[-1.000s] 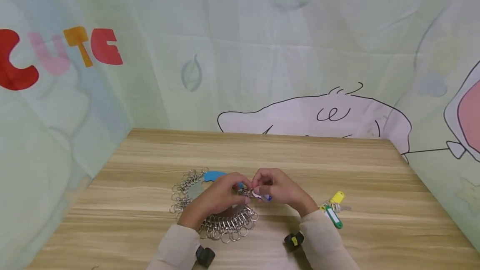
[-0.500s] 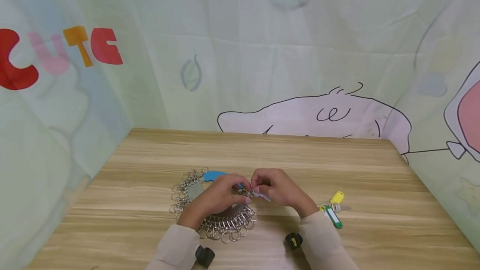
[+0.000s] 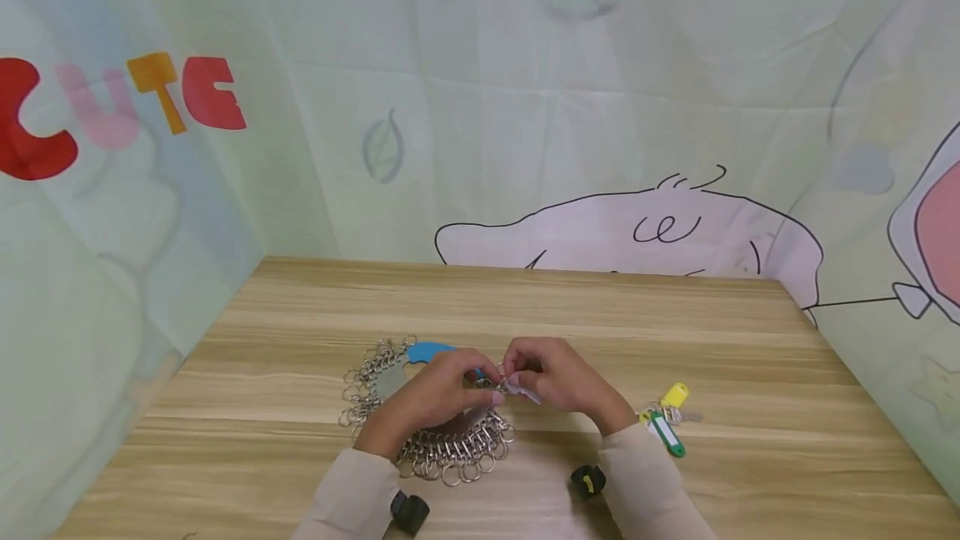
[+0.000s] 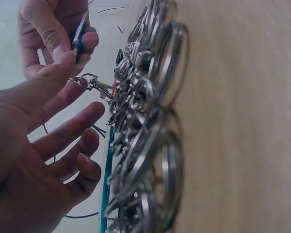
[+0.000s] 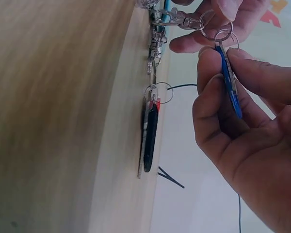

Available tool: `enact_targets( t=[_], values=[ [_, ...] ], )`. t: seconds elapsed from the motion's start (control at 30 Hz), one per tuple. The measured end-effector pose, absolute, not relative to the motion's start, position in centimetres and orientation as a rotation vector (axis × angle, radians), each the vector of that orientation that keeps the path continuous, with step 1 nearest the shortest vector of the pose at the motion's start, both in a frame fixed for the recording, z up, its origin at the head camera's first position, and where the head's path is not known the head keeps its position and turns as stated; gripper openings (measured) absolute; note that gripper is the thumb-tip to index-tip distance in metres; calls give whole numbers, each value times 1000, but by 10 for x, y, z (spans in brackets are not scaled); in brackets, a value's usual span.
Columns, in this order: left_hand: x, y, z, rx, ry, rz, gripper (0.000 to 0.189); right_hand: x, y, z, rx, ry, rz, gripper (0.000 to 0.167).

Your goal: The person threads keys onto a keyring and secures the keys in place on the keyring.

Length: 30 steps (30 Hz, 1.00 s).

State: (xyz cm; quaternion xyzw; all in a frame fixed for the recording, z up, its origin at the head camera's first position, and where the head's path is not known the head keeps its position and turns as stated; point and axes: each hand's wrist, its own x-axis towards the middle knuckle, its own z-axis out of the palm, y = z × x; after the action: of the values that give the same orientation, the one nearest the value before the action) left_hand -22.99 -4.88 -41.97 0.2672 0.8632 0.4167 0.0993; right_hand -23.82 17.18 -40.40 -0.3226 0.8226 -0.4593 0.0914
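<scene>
A large key-holder ring with a blue handle (image 3: 430,351) lies on the table, its edge lined with several metal snap hooks and split rings (image 3: 450,450). Over its right side my left hand (image 3: 438,390) pinches a small split ring (image 5: 216,30) joined to a snap hook (image 5: 182,20). Just to the right, my right hand (image 3: 558,377) holds a blue key tag (image 5: 229,82) with a key beside it, between thumb and fingers, close against that same split ring. The contact inside the fingers is partly hidden.
Right of the right forearm lies a bunch with a yellow key tag (image 3: 675,395), a green key tag (image 3: 667,435) and a key (image 3: 688,417). A black tag (image 5: 152,138) with a key shows in the right wrist view. A printed cloth (image 3: 480,107) stands behind the table.
The blue key tag has turned in my right hand, so its blue end no longer shows in the head view. Both hands stay almost in place over the key holder.
</scene>
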Motion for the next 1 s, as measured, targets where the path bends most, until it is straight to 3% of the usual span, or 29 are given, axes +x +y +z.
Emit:
enact_targets(
  t=[0.33,0.67,1.0],
  values=[
    [-229,-51,-417,802,2554,1178,61,-243,174,-410,-814,2357,-1492,12],
    [-229,-50,-417,829,2518,1243,36,-244,174,-414,-736,2229,-1582,10],
    [-230,-50,-419,808,2509,1244,22,-242,173,-412,-848,2289,-1527,13]
  ],
)
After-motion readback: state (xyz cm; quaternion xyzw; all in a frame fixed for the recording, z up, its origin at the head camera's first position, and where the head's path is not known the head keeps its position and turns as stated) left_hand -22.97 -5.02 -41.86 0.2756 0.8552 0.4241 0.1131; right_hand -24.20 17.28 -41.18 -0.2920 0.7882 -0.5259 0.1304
